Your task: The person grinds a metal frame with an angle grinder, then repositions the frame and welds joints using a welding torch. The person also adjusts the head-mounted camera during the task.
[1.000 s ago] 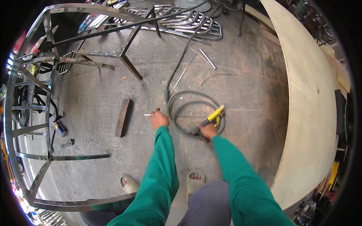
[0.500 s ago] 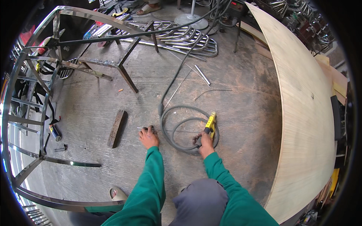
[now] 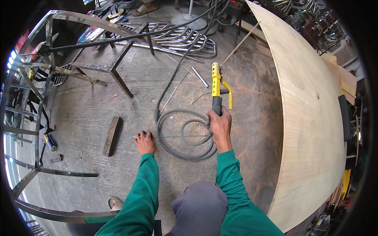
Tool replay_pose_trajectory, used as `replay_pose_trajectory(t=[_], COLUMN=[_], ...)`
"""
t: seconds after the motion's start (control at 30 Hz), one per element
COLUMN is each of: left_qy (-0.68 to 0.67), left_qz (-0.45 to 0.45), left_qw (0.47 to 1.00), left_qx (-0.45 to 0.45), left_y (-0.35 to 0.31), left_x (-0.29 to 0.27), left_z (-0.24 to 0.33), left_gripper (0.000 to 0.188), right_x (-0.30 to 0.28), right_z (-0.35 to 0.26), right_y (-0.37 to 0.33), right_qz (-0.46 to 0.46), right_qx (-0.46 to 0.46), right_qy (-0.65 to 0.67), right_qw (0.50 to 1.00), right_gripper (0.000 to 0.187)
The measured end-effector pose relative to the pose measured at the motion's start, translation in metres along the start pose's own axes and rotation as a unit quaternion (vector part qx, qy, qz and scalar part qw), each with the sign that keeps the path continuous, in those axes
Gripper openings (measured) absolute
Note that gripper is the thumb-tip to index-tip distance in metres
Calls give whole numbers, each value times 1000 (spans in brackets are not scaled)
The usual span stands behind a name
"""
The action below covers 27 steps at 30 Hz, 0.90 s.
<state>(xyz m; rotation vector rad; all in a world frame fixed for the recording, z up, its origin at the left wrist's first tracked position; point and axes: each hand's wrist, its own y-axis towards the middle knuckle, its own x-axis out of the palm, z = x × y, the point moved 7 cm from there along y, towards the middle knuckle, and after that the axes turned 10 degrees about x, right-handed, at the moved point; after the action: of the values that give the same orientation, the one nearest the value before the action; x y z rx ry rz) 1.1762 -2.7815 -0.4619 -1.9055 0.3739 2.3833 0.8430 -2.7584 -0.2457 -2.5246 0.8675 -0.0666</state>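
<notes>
My right hand [image 3: 221,128] is wrapped round the black grip of a yellow welding electrode holder [image 3: 216,83], which points away from me. A thin welding rod [image 3: 241,43] sticks out of its jaws, slanting far and right toward the plywood sheet. Low over the concrete floor, my left hand [image 3: 145,144] has its fingers bent onto a thin straight metal rod [image 3: 177,136]; the fingertips' undersides are hidden. That rod runs right across the holder's coiled black cable [image 3: 165,151], which lies between my hands.
A shiny metal frame [image 3: 67,173] curves along my left, with a dark steel stand [image 3: 122,82] beyond it. A wood block [image 3: 113,135] lies left of my left hand. The large plywood sheet [image 3: 311,129] fills the right. Bent tubes [image 3: 185,41] lie at the back.
My right hand has lifted the electrode holder and moved it away from me; the rod in its jaws now shows. My left hand stays at the thin rod on the floor. The view has shifted slightly.
</notes>
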Motion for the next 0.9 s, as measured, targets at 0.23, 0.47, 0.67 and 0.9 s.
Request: replay_pose_trajectory(t=[0.23,0.47,0.67,0.9], left_qy=[68,40,25,46], left_qz=[-128,-119,-152,-158], left_qw=[989,992,988,985], left_qx=[-27,-2,24,46], left_y=[-19,-27,-23,-69], left_x=[12,4,4,12], left_z=[-4,-13,-13,-2], left_gripper=[19,19,18,19], right_x=[8,21,21,13], right_z=[-26,-16,4,7], right_y=[-14,-18,-14,-9], right_qz=[7,-28,-30,-17], right_qx=[-32,-26,11,17], right_qy=[-50,-27,-18,19], right_qw=[998,999,999,1000], right_gripper=[16,15,14,15])
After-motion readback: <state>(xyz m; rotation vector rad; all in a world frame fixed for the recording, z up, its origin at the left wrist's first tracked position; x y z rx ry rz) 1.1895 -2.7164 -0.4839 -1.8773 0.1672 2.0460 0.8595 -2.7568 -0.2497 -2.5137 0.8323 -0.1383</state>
